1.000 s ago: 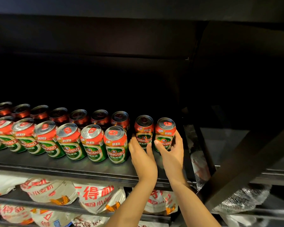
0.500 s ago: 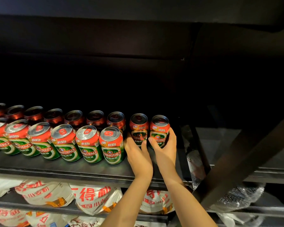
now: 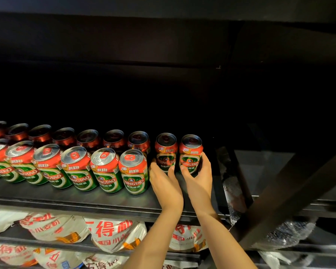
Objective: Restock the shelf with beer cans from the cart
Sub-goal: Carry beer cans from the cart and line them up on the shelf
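Red and green beer cans stand in two rows on a dark shelf [image 3: 66, 202]. At the right end of the back row stand two cans side by side. My left hand [image 3: 164, 181] wraps the lower part of the left can [image 3: 166, 150]. My right hand [image 3: 199, 177] grips the right can [image 3: 190, 152], thumb in front and fingers round its right side. Both cans rest upright on the shelf. The front row ends at a can [image 3: 133, 171] just left of my left hand. The cart is out of view.
White bags with red print [image 3: 113, 233] fill the shelves below. A dark slanted beam [image 3: 291, 191] crosses at the right, with crinkled plastic wrap [image 3: 287, 233] beneath it. A dark upright post [image 3: 231, 171] bounds the shelf's right end. The shelf's rear is in deep shadow.
Both hands have pushed the two cans slightly deeper onto the shelf, in line with the back row. The camera has shifted a little, so the rows sit further left.
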`<act>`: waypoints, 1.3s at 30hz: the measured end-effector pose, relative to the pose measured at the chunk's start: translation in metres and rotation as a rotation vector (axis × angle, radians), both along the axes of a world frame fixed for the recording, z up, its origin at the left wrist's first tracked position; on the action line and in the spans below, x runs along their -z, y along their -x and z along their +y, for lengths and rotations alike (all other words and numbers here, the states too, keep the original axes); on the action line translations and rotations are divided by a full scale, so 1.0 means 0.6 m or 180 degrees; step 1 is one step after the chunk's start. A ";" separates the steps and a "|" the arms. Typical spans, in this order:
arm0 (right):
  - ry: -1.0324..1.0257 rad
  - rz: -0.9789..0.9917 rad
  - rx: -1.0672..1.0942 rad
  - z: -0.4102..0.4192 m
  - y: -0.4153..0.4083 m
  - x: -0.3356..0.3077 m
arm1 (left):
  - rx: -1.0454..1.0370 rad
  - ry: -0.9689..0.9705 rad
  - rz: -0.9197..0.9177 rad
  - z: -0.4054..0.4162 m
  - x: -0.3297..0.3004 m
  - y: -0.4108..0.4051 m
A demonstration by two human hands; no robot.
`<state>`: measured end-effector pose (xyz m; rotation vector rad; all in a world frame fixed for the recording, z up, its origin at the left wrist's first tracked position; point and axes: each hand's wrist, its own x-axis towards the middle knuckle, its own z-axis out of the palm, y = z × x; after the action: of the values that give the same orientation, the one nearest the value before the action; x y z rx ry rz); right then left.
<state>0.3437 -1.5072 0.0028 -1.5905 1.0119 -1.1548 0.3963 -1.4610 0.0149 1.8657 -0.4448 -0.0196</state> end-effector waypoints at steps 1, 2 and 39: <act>0.0004 0.0012 0.0005 0.000 0.000 0.000 | 0.0000 -0.0021 -0.0006 0.000 -0.001 0.000; 0.0004 0.0023 0.0011 0.000 0.000 0.000 | -0.0001 -0.0047 -0.0018 0.000 -0.001 0.001; -0.0878 0.1550 0.2025 0.565 0.155 -0.042 | 0.4923 -0.1494 -0.0158 0.356 -0.047 -0.061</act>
<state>0.2507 -1.1684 0.0279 -1.3855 2.0095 -0.9710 0.4328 -1.2475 0.0432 1.4918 -1.9171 -1.1765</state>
